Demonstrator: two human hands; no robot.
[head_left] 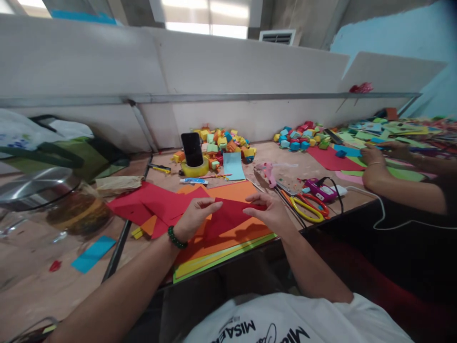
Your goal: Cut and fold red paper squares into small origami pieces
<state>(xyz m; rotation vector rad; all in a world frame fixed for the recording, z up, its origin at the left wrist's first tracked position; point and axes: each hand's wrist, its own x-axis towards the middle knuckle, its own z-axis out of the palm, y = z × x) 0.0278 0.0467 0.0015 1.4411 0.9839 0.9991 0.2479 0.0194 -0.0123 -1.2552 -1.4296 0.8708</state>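
Observation:
Between my two hands is a piece of red paper (231, 218), its upper edge level with my fingertips. My left hand (197, 215) pinches the paper's left corner between thumb and fingers. At the right end, my right hand (267, 209) grips the same sheet, thumb in front and fingers behind. Under the hands lies a stack of coloured paper, orange (228, 240) on top with yellow and green edges below. More red paper (143, 202) spreads to the left, with a small orange piece (149, 226) on it.
A phone (193, 148) stands in a yellow tape roll (194, 168) before a pile of small paper cubes (217, 143). To the right are a pink glue gun (269, 175), scissors (307, 209) and a purple power strip (319, 190). A glass jar (76, 209) stands left; a co-worker's hands (373, 162) work at right.

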